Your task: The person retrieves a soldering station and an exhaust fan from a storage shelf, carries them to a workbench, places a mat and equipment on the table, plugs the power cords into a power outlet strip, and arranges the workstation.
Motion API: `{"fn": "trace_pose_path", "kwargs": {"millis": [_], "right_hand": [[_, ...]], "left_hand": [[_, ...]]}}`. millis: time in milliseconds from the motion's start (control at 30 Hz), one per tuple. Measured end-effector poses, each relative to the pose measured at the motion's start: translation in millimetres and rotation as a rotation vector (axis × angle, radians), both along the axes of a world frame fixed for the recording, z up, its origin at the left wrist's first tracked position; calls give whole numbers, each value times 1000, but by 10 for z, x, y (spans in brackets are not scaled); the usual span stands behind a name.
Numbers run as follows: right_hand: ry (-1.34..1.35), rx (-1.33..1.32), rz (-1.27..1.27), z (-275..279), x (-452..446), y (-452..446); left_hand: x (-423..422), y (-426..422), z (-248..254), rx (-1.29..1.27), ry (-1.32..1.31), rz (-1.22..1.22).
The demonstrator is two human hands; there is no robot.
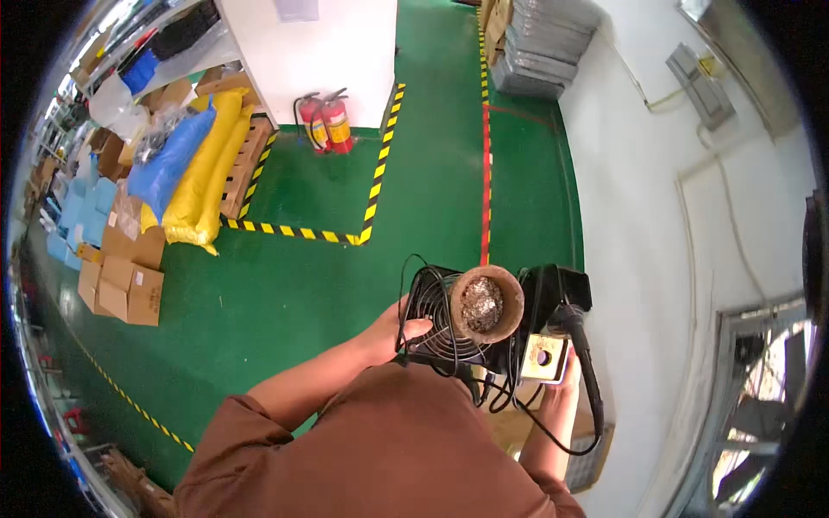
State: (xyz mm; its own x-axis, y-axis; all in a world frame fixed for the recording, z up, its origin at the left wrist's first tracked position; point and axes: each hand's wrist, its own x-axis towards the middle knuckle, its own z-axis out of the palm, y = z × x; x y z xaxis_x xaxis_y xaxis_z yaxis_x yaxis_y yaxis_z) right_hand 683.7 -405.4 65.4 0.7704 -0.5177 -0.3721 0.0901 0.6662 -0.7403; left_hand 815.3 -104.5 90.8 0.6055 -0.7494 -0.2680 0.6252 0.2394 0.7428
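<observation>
My left hand (389,335) is wrapped round the left side of a black fan (426,302) with a round wire guard, its thumb lying over the guard. A brown round pot (513,304) with silvery, crumbly metal in it sits over the fan's right part. At the right, my right hand (571,373) grips a black soldering iron stand from its outer side, and most of its fingers are hidden. The stand carries a soldering iron (587,363) with a black handle and a yellow sponge (539,356) with a round hole. Black cables (509,393) hang in loops between the things.
Two red fire extinguishers (326,128) stand by a white wall. Yellow and blue sacks (203,164) lie on a wooden pallet (246,168) at the left, near an open cardboard box (129,289). Grey stacked sheets (548,43) stand ahead, beside the right wall (639,216).
</observation>
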Motion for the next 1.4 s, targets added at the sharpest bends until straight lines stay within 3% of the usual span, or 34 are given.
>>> {"fn": "trace_pose_path", "kwargs": {"millis": [167, 300, 333, 433, 500, 533, 600, 667, 767, 800, 867, 900, 933, 1033, 1200, 1267, 1300, 1400], "right_hand": [[-7, -56, 84, -166, 1664, -1128], [19, -160, 119, -351, 3019, -1773], [4, -80, 130, -421, 3388, -1977], [21, -67, 138, -1037, 4234, -2727], [17, -58, 152, -957, 4791, -2898], [-3, -37, 188, -316, 5106, -2552], [21, -62, 219, 401, 5637, -2280], [168, -108, 62, 308, 5979, -2558], [104, -105, 0, -324, 6635, -3213], [-406, 374, 131, -545, 6967, -3368], [-67, -204, -51, -116, 7592, -3438], [-68, -204, -49, -33, 8037, -3554], [-188, -14, 140, 27, 8553, -3714], [-185, 60, 268, -198, 9669, -4444], [-102, 65, 280, 315, 11602, -4738], [-203, 99, 421, 137, 12316, -5039], [-101, 26, 317, 21, 12696, -5146], [-181, -35, 403, -227, 13821, -5482]], "left_hand": [[1410, -764, 166, -92, 39, 114], [2647, -1223, 18, -111, -34, 111], [2948, -1340, -25, -112, -30, 114], [4008, -1682, -73, -69, -69, 128], [4708, -1904, -52, -8, -25, 86], [5078, -2027, -15, -85, -21, 57], [5704, -2291, 64, -165, -3, 19], [6339, -2565, 188, -171, 22, -76], [7259, -2994, 127, -186, -14, -110], [7556, -3145, 135, -110, -103, -88], [8225, -3409, 63, -92, -117, -128], [8543, -3564, 35, -74, -127, -165], [8859, -3719, 154, -121, -146, -95], [9783, -4118, 124, -50, -149, -14], [11230, -4575, 167, -121, 16, 161], [11812, -4699, 106, -81, 4, 213], [12114, -4747, 63, -34, 0, 242], [13117, -4904, -14, -49, -60, 248]]}}
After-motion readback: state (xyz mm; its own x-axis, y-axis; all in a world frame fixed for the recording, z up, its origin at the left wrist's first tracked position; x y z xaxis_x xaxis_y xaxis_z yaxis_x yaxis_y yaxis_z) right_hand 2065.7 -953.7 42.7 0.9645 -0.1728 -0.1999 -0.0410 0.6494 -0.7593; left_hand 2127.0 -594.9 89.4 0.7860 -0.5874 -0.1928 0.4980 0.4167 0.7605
